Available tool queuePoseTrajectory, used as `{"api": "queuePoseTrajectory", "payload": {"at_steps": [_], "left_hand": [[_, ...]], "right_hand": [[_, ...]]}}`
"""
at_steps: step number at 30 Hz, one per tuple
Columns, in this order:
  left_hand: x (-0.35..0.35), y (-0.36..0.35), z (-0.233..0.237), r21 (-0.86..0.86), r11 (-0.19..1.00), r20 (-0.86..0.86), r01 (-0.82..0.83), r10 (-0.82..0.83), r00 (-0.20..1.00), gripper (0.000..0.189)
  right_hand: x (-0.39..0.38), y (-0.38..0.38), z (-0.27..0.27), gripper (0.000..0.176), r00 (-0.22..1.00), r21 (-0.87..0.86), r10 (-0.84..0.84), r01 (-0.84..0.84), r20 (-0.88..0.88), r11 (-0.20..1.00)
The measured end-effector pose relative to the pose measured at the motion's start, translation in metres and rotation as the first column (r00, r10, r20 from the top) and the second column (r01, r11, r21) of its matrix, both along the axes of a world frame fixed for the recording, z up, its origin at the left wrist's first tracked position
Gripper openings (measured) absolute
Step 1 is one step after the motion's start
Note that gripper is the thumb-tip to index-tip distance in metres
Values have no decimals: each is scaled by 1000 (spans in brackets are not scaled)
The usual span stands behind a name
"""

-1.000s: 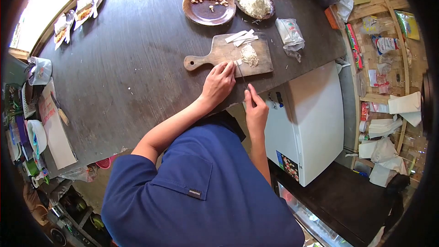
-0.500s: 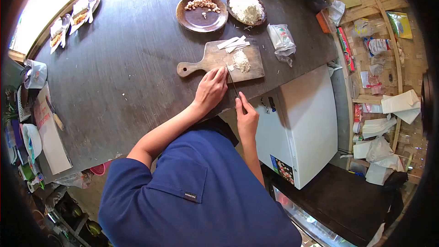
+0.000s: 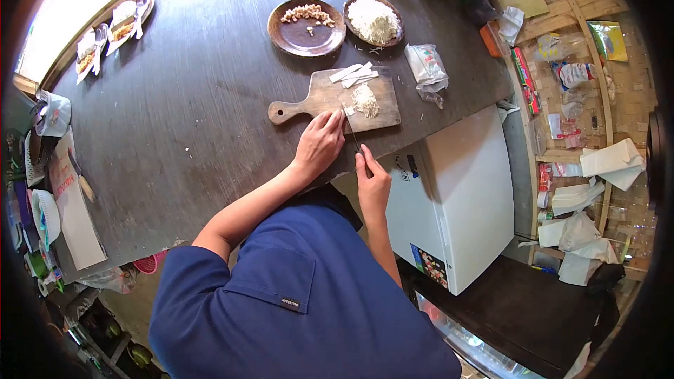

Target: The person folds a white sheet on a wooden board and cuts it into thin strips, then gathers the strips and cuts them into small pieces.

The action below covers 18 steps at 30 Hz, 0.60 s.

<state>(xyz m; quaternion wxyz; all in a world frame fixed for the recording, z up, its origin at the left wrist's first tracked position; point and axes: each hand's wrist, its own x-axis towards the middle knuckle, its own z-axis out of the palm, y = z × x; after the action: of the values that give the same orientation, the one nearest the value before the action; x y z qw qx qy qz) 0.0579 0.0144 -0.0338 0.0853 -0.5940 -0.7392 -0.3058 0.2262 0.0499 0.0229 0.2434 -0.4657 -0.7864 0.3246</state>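
A wooden cutting board (image 3: 326,95) lies near the table's edge, its handle pointing left. My right hand (image 3: 373,179) is closed round the handle of a knife (image 3: 352,130), whose thin blade reaches up onto the board. Beside the blade, my left hand (image 3: 321,143) presses its bent fingertips together on the board; whatever they hold is hidden beneath them. A small white piece (image 3: 349,109) shows at the knife's tip. Finely cut white shreds (image 3: 366,100) form a pile just above, with several flat white strips (image 3: 354,75) behind them.
Behind the board stand a brown plate (image 3: 307,45) of small tan chunks and another heaped with white shreds (image 3: 373,20). A white plastic packet (image 3: 426,67) lies right of it. A white freezer (image 3: 470,196) adjoins the table. Another knife (image 3: 86,186) rests on cardboard at left.
The whole view has shifted slightly, so the board and plates appear a little lower and further left. My hands keep nearly the same pose at the board.
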Motion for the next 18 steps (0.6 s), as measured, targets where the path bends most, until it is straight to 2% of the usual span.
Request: {"api": "queuePoseTrajectory", "payload": {"at_steps": [4,6,10,14,16,18], "left_hand": [[4,-2,1,-1,1000,-1,2,-2,1000,48],[0,-1,2,5,1000,-16,-12,12,1000,48],[2,-1,1,1,1000,2,0,0,1000,47],[0,-2,4,19,1000,19,1,-2,1000,47],[3,-2,4,10,1000,20,1,-1,1000,47],[1,-1,0,26,1000,-1,5,-5,1000,47]], "right_hand": [[-10,6,4,33,1000,-2,0,0,-21,1000],[-11,6,12,33,999,-73,-35,37,35,997],[1,-3,2,33,1000,12,-3,3,19,1000],[-6,1,-2,33,999,-4,-18,19,26,1000],[-13,6,9,33,999,-116,-33,36,26,993],[-9,3,6,32,1000,-46,-26,26,-5,999]]}}
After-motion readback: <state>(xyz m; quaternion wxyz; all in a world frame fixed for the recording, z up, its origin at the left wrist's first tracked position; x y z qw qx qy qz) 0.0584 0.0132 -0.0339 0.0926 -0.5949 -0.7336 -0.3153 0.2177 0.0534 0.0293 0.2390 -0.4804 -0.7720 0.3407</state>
